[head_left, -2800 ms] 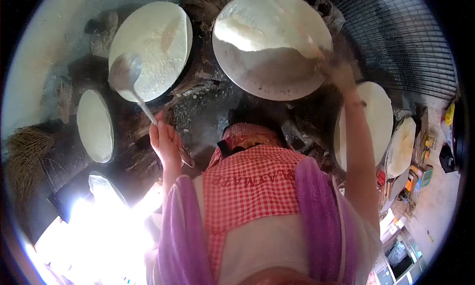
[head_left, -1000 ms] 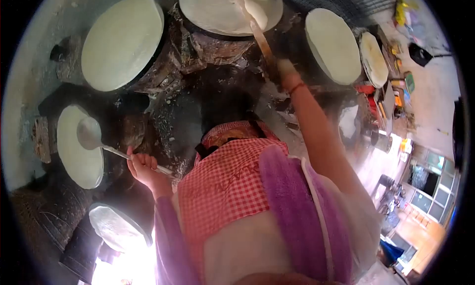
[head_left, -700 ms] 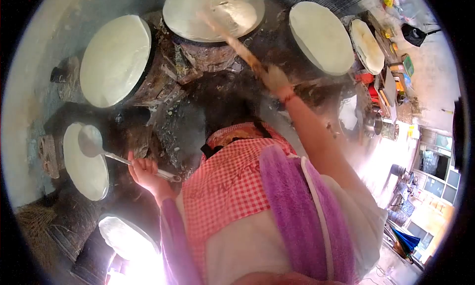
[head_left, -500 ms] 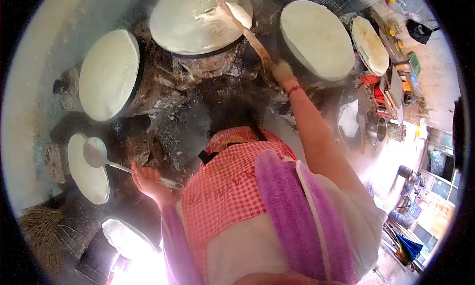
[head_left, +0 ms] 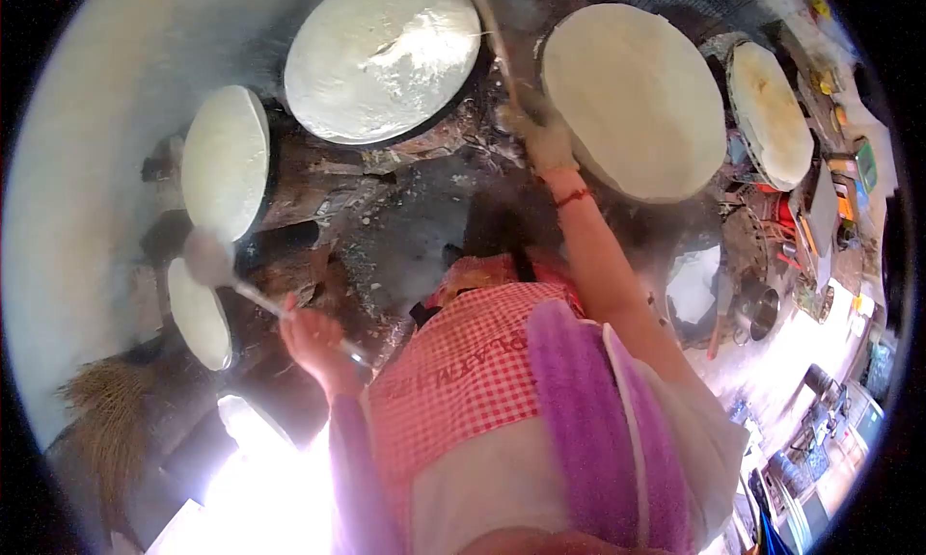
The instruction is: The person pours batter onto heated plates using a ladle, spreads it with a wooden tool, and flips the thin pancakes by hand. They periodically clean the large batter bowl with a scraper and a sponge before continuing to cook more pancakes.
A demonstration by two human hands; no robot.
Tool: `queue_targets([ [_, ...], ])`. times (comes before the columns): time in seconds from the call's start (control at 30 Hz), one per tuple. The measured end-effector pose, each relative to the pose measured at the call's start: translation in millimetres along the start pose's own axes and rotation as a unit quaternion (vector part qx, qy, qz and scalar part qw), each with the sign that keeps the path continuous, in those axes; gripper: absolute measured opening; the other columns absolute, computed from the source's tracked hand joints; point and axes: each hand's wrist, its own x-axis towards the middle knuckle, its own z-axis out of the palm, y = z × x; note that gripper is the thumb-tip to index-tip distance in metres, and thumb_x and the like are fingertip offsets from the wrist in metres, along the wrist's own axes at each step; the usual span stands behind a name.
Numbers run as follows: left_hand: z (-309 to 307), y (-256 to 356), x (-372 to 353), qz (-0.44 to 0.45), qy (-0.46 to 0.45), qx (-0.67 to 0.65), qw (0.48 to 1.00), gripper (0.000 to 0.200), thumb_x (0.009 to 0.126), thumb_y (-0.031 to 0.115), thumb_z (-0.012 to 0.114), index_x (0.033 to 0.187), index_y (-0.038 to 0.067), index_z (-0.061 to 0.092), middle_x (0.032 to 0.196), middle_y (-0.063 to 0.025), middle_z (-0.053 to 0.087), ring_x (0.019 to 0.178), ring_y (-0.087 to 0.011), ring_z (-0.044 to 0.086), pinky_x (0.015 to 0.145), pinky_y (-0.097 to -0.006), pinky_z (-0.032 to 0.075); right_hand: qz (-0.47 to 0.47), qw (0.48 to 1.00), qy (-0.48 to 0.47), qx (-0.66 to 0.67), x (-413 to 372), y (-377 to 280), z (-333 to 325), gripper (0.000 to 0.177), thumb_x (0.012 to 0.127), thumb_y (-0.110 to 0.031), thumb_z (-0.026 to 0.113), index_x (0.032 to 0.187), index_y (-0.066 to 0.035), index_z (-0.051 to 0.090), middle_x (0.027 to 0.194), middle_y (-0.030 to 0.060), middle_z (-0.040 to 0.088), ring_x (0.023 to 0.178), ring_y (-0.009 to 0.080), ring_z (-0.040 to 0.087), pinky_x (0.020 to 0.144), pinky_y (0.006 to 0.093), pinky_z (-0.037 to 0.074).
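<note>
At the lower left, my left hand [head_left: 316, 343] is closed round the handle of a ladle [head_left: 208, 258], whose blurred bowl overlaps the edges of two pale round sheets. My right hand [head_left: 542, 135], at upper centre, grips a long wooden spatula [head_left: 492, 29] that points up past the right edge of the large white batter round [head_left: 381, 58]. Right of that hand lies another large, duller round [head_left: 637, 102]. Two smaller rounds are at the left, one upper [head_left: 224, 160] and one lower [head_left: 200, 314].
A browned sheet [head_left: 770, 116] lies on a griddle at the upper right. Below it are a metal pot [head_left: 755, 311] and a white-filled vessel [head_left: 694, 283]. A straw broom [head_left: 111, 420] stands at lower left. Strong glare covers the bottom left. Steam hangs over the griddles.
The spatula has left the surface of the large white round and now sits to its right. The ladle has come off the lower left round's middle towards its upper edge. The view has shifted.
</note>
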Motion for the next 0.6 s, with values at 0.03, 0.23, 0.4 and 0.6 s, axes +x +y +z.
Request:
queue_targets([
  [0.03,20,-4,5,-0.019,0.029,0.01,0.999,0.033,0.097,0.017,0.049,0.124,-0.003,0.047,0.061,0.0066,0.03,0.044,-0.002,0.025,0.036,-0.0188,0.02,0.021,0.997,0.029,0.069,2,14,-6,0.049,0.083,-0.02,0.071,0.127,-0.005,0.056,0.1,0.0098,0.065,0.089,0.0088,0.059,0.075,0.024,0.048],
  [0.23,74,-6,52,-0.153,-0.152,0.016,0.976,0.029,0.099,0.019,0.044,0.123,0.003,0.049,0.064,0.0046,0.034,0.044,-0.0031,0.028,0.037,-0.0199,0.023,-0.005,0.929,-0.054,-0.367,-2,15,30,0.049,0.086,-0.036,0.065,0.12,-0.003,0.06,0.108,0.0172,0.067,0.096,0.0298,0.065,0.085,0.0354,0.048],
  [0.4,128,23,78,-0.111,-0.277,0.119,0.947,0.031,0.099,0.02,0.045,0.122,-0.001,0.048,0.065,0.0013,0.043,0.042,-0.0055,0.036,0.035,-0.0216,0.03,0.011,0.987,-0.014,-0.158,32,13,22,0.047,0.084,-0.035,0.067,0.12,-0.004,0.061,0.109,0.0172,0.066,0.097,0.0261,0.065,0.088,0.0336,0.047],
  [0.6,143,19,126,-0.218,-0.33,0.036,0.918,0.029,0.098,0.018,0.046,0.119,-0.003,0.049,0.069,0.0022,0.043,0.045,-0.0054,0.033,0.039,-0.0218,0.029,0.133,0.972,-0.176,-0.086,-1,38,47,0.035,0.092,-0.022,0.059,0.125,-0.008,0.055,0.079,0.0006,0.062,0.061,0.0071,0.053,0.049,0.0225,0.042],
])
